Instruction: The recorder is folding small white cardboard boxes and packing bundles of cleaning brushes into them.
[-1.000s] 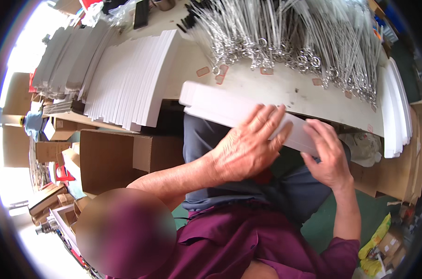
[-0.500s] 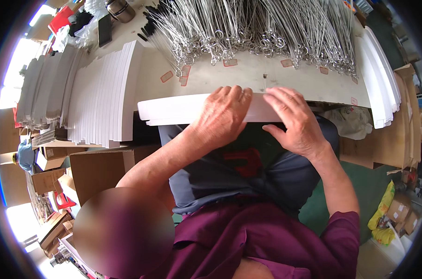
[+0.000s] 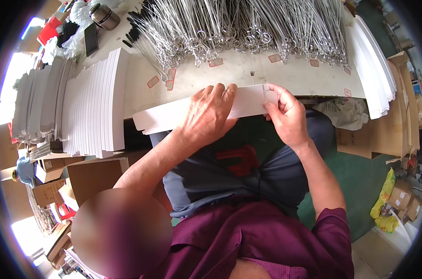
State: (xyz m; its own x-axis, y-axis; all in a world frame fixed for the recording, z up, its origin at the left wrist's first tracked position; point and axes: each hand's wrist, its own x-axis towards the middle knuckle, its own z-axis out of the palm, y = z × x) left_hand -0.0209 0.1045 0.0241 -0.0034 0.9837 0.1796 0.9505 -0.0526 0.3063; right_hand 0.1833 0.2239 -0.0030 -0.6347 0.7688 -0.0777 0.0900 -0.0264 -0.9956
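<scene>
A long, narrow white cardboard box point(image 3: 167, 113) lies across the table's near edge in front of me, tilted slightly up toward the right. My left hand point(image 3: 208, 110) wraps over its middle, fingers on the far side and thumb along the near side. At the right end, a small flap point(image 3: 269, 95) is pinched between the thumb and fingers of my right hand point(image 3: 287, 111). What lies inside the box is hidden. Past my hands spreads a large heap of metal wire rods with ring ends point(image 3: 257, 37), some with black tips.
White folded boxes point(image 3: 92, 104) stand stacked at the left, and more white boxes point(image 3: 371, 69) lie at the right table edge. A metal flask point(image 3: 105, 17) and a dark phone point(image 3: 91, 40) sit back left. An open brown carton point(image 3: 97, 179) stands below left.
My right hand has closed on the box's right end, where its fingers were apart before. The box has turned, its right end rising a little, and my left hand has shifted left with it.
</scene>
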